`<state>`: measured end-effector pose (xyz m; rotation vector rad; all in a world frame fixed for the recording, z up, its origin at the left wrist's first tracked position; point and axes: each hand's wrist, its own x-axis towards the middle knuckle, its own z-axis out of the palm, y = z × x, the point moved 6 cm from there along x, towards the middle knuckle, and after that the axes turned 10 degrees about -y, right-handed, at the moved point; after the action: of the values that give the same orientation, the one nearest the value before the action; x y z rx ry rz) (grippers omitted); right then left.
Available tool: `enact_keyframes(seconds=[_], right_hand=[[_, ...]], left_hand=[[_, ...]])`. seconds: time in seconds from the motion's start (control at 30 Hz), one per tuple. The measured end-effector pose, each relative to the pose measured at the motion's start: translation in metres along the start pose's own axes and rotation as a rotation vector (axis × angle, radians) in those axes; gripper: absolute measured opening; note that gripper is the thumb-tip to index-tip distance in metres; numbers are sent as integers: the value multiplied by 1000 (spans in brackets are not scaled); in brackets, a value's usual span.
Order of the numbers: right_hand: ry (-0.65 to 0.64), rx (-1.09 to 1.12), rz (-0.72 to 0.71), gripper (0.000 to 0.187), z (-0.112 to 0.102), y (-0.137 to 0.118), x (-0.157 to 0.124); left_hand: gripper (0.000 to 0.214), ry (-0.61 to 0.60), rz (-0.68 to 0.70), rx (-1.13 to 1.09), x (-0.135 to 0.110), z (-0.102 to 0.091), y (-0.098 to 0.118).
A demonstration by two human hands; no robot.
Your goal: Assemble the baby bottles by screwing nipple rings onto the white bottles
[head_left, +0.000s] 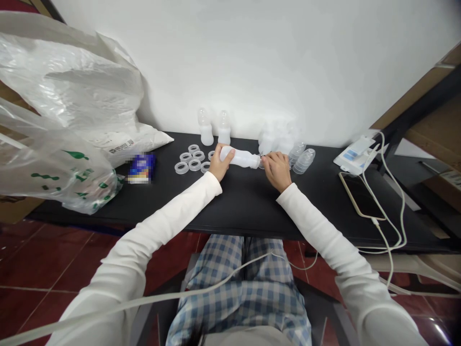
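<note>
Left hand (219,166) is gripping the base end of the white bottle (242,157), fingers wrapping round it. Right hand (276,169) is pinching its neck end. The bottle is lying sideways, low over the black worktop (248,202), with loose rings (190,161) sitting near the left hand.

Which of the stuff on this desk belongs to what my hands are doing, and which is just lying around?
In hand: bottle, gripped by left hand, right hand at its neck; loose rings; stacked clear caps; two upright bottles.
Lying about: phone; plastic bags; blue packet; white box with cables.
</note>
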<state>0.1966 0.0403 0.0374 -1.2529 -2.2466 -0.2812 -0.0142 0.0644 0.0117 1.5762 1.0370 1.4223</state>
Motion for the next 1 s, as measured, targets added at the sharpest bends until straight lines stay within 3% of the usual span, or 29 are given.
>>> enact_keyframes(seconds=[0.1,0.43,0.73,0.9,1.0], right_hand=[[3,95,-6,34,-7,-3,-1],[-40,140,-37,24,-9,-11,-1],[-47,37,-28,45,-1,-4,-1],[-52,71,-27,39,-3,-6,-1],[-72,85,-54,53,-2,-10,-1]], left_hand=[[61,22,-16,7,1,-2,-2],[59,87,-94,-18,3,-6,-6],[66,16,-50,-30,2,-1,-2],[66,53,-57,-9,2,-3,-3],[66,69,-63,6,2,-4,-4]])
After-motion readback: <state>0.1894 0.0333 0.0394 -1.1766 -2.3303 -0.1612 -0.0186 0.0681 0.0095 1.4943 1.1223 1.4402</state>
